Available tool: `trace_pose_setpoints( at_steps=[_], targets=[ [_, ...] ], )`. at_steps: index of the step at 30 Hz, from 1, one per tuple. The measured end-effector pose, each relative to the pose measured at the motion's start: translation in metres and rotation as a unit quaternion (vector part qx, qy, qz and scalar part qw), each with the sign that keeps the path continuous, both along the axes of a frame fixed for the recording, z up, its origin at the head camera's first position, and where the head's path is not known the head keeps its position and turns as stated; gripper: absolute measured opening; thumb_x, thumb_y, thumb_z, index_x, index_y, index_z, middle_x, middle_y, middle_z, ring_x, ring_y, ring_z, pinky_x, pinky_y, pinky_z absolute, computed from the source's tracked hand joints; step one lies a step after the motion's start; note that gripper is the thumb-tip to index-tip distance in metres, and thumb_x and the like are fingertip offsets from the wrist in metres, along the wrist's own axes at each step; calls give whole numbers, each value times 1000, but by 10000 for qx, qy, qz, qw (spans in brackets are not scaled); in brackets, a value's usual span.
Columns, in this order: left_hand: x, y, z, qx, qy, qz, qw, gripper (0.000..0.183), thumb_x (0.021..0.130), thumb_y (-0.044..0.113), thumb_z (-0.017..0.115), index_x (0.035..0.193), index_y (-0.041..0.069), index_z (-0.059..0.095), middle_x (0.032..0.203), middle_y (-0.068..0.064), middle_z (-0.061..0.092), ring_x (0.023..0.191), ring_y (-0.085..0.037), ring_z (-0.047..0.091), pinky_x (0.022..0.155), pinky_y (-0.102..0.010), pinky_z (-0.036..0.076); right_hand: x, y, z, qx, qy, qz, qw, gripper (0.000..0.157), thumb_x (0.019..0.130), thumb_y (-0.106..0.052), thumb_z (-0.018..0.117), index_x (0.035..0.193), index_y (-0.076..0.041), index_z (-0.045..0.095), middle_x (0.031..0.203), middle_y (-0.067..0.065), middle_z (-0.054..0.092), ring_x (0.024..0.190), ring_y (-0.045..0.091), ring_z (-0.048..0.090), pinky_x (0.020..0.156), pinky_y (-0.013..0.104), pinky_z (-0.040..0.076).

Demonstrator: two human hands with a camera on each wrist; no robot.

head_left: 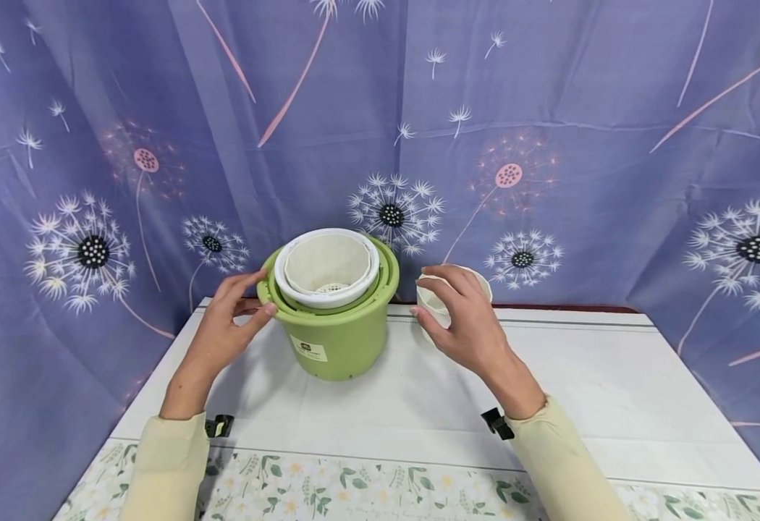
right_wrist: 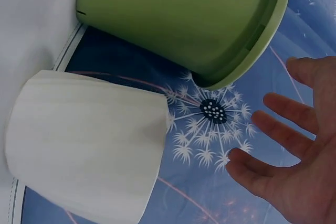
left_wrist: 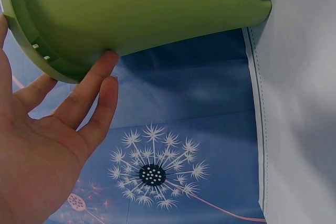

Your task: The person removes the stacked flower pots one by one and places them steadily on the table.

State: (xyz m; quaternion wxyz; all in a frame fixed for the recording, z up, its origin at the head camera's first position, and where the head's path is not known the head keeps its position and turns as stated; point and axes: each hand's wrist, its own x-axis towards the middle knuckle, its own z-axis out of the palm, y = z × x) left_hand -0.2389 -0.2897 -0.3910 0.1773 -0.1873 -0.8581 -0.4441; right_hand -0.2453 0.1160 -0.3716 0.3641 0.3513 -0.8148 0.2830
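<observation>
Left grip (head_left: 220,333) and right grip (head_left: 465,322) are spread above a white-covered table (head_left: 634,405) before a dandelion-print curtain (head_left: 588,65).

The print on the label (head_left: 309,349) of the green pot (head_left: 350,340), beside the left hand (head_left: 224,331), is too small to read. The right hand (head_left: 467,325) hides part of the white pot (right_wrist: 86,145) behind it; below both hands, the head view cuts off the sleeves (head_left: 166,470).

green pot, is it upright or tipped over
Upright: in the head view, the green pot stands base down on the table, its rim facing up with a white pot nested inside.
</observation>
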Motion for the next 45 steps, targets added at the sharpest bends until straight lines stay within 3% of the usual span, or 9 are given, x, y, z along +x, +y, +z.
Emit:
trace_pose_setpoints(
  at_steps=[9,16,20,38,41,45],
  targets=[
    [-1,1,-2,-25,24,-3,10000,64,105,20,71,163,15,45,153,-13,44,110,3,63,90,-11,52,1,-13,8,-92,-52,104,9999,33,95,-22,80,122,-4,74,136,16,66,129,38,58,111,53,44],
    [-1,3,1,-71,-2,26,10000,64,106,23,70,164,16,44,154,-13,44,115,-27,68,89,-10,51,0,-23,12,-113,-50,264,9996,34,95,-19,81,122,-1,74,135,17,66,127,37,59,109,52,45],
    [-1,4,3,-42,10,15,10000,64,106,22,70,164,14,44,154,-14,43,117,-32,68,90,-9,51,-1,-29,14,-86,-121,318,9994,35,95,-21,82,123,-1,73,136,17,65,128,37,58,110,51,45],
    [-3,0,0,-103,-24,89,9999,65,105,23,71,164,17,44,154,-13,44,115,-32,69,85,-11,52,-7,-46,23,297,-223,440,9983,39,99,-27,76,130,-3,72,143,15,62,133,37,55,114,52,43],
    [-2,-1,-1,-126,-16,120,9998,64,105,23,71,163,18,45,154,-12,44,114,-26,69,84,-12,52,-8,-48,25,418,-239,456,9978,40,100,-27,76,132,-4,71,144,15,61,133,37,55,114,52,44],
    [-2,-2,-2,-131,-17,126,9998,64,105,23,71,163,19,45,153,-11,44,111,-10,67,86,-12,52,-8,-52,29,605,-297,431,9968,43,100,-29,75,136,-6,70,147,14,60,134,38,55,114,52,44]
  ],
)
